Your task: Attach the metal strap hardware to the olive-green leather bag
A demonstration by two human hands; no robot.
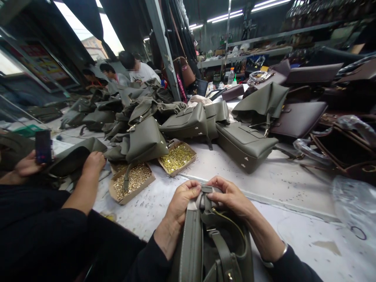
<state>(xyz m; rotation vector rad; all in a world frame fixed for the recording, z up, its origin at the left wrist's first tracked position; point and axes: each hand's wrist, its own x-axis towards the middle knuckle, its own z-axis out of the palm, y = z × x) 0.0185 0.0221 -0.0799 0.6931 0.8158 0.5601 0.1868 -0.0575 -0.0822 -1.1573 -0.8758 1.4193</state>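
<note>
An olive-green handbag (192, 243) lies before me at the lower middle, its straps and gold zip facing up. My left hand (180, 201) pinches the left side of a strap end at the bag's far edge, thumb on top. From the other side my right hand (230, 196) grips the same strap end, its fingers bent around it. The two hands almost meet there. Whether a small fitting sits between the fingertips is hidden. Just beyond my left hand stand a cardboard tray of bright gold metal pieces (176, 157) and another tray of copper-gold pieces (133, 181).
Several olive bags (246, 145) are heaped across the table's far side. Dark brown bags (346, 145) and clear plastic wrap (355, 207) lie at the right. On the left, a co-worker's hand (94, 160) rests on a bag; the other holds a phone (43, 147). More people sit behind.
</note>
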